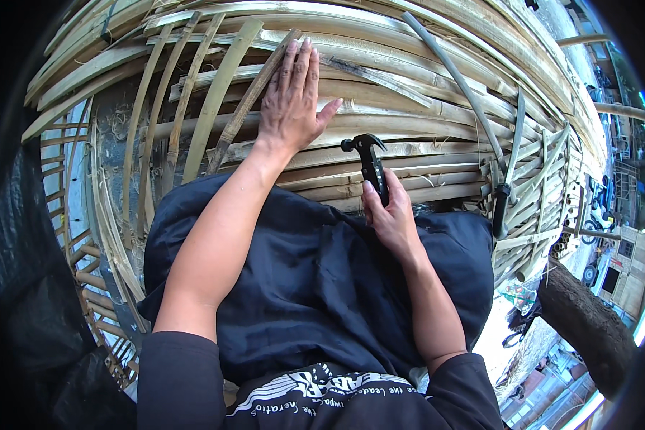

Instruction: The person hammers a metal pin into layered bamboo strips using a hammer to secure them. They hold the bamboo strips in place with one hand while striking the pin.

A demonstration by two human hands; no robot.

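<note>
My left hand (291,104) lies flat, palm down, with the thumb stretched out to the right. Its fingers rest over the upper part of a narrow weathered bamboo strip (242,113) and the split bamboo beside it. In my right hand (392,215) is a small black claw hammer (369,161), gripped by its short handle with the head pointing away from me. The hammer hangs above the split bamboo poles (415,170), close to the dark cloth (322,265) over my lap. A wider greenish bamboo strip (222,97) slants just left of my left hand.
On the right, a machete (507,172) with a black handle leans by a long grey curved rod (455,75). Several upright strips (149,107) stand at the left, near a bamboo rack (93,287). A thick log (584,322) lies at lower right.
</note>
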